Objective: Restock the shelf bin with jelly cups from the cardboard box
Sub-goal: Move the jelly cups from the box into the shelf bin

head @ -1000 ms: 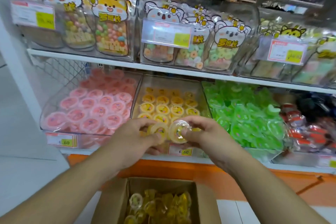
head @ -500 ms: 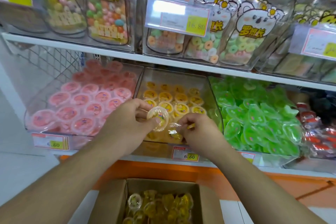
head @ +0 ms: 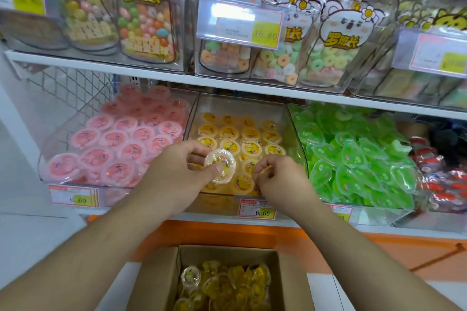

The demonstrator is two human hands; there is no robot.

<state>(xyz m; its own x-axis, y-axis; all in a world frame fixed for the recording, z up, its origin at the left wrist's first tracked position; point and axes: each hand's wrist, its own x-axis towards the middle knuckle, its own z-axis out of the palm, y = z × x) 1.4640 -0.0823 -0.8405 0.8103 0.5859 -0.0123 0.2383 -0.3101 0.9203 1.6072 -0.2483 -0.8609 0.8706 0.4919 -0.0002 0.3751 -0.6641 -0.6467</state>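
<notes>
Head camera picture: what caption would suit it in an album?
Left hand holds a yellow jelly cup over the middle shelf bin; right hand arranges cups; cardboard box below.

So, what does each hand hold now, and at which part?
The left hand holds a yellow jelly cup by its rim, thumb on the near edge. The right hand has curled fingers at the bin's front cups; whether it grips one cannot be told.

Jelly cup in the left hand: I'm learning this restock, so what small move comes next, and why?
Probably lower the jelly cup that the left hand holds into the yellow bin, front row: it hovers there, and the right hand is placing another.
</notes>
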